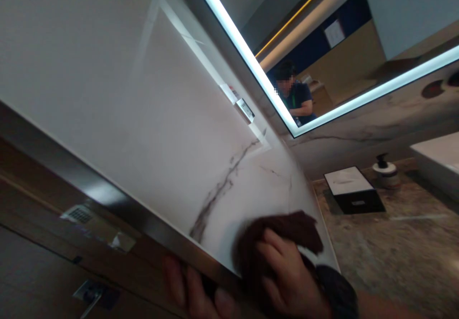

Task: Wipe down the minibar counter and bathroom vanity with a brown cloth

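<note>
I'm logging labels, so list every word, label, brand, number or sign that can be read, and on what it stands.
No text is readable.
Box on the counter: small pale mark, too blurred to read.
Pale sheet seen in the mirror: no writing can be made out.
Bright patch on the veined panel: small dark marks, too blurred to read.

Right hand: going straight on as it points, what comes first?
Likely the marbled panel, which the cloth in the right hand seems to touch; along it, the dark vein. Depth is unclear.
</note>
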Action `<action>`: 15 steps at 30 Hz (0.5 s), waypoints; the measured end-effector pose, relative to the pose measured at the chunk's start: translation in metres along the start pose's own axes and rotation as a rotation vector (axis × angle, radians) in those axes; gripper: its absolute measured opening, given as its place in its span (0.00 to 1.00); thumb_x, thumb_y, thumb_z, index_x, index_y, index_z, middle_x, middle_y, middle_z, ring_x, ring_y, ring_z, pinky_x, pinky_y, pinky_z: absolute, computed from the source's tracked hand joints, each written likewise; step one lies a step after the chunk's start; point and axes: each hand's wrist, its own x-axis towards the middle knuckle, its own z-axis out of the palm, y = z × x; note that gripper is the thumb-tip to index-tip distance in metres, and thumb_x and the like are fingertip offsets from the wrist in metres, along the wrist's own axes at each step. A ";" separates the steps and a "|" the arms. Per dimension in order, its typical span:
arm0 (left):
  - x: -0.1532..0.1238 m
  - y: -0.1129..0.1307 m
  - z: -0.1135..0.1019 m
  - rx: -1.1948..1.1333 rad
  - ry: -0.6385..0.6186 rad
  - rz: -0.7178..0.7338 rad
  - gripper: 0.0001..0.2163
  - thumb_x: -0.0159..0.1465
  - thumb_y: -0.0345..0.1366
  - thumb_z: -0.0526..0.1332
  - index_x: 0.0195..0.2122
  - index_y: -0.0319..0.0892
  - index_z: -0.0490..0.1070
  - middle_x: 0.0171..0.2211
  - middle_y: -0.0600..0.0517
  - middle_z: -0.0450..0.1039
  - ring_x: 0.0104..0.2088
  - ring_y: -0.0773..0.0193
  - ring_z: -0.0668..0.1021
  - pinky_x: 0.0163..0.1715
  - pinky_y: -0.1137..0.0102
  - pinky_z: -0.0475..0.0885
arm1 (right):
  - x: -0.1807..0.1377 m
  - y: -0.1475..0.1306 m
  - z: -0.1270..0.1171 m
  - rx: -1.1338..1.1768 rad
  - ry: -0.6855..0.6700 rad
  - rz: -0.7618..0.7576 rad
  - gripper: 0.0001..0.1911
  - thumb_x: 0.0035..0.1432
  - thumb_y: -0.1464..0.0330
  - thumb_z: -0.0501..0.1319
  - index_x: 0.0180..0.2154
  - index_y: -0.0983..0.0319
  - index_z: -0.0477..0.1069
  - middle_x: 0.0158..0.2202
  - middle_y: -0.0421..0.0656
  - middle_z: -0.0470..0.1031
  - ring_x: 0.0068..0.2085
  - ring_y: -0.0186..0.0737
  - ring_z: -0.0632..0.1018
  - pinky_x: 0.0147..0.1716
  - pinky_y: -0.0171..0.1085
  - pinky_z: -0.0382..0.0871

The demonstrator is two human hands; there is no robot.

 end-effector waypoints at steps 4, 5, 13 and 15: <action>0.010 0.002 0.002 0.002 0.100 0.080 0.27 0.68 0.36 0.48 0.69 0.42 0.48 0.69 0.47 0.46 0.67 0.51 0.55 0.65 0.49 0.53 | 0.140 0.004 0.004 0.114 0.033 -0.094 0.12 0.60 0.70 0.50 0.44 0.62 0.68 0.38 0.47 0.69 0.38 0.45 0.73 0.36 0.39 0.73; 0.011 0.004 0.001 -0.012 0.088 0.083 0.27 0.68 0.34 0.49 0.69 0.41 0.48 0.69 0.46 0.46 0.68 0.52 0.55 0.66 0.51 0.54 | 0.158 0.006 0.006 0.121 0.014 -0.103 0.12 0.61 0.69 0.52 0.45 0.62 0.68 0.39 0.46 0.68 0.39 0.45 0.73 0.38 0.39 0.73; 0.009 -0.005 0.010 0.144 0.249 0.122 0.24 0.70 0.33 0.46 0.67 0.44 0.54 0.67 0.46 0.53 0.65 0.52 0.62 0.61 0.51 0.63 | 0.140 -0.005 0.010 0.124 -0.098 -0.311 0.11 0.61 0.67 0.56 0.46 0.61 0.68 0.40 0.45 0.66 0.42 0.44 0.71 0.39 0.38 0.72; 0.006 -0.010 0.013 0.187 0.258 0.155 0.23 0.70 0.35 0.47 0.66 0.45 0.54 0.66 0.45 0.54 0.64 0.52 0.63 0.61 0.51 0.64 | 0.142 -0.013 0.007 0.138 -0.105 -0.378 0.10 0.62 0.67 0.55 0.45 0.61 0.68 0.39 0.45 0.67 0.40 0.43 0.72 0.38 0.37 0.72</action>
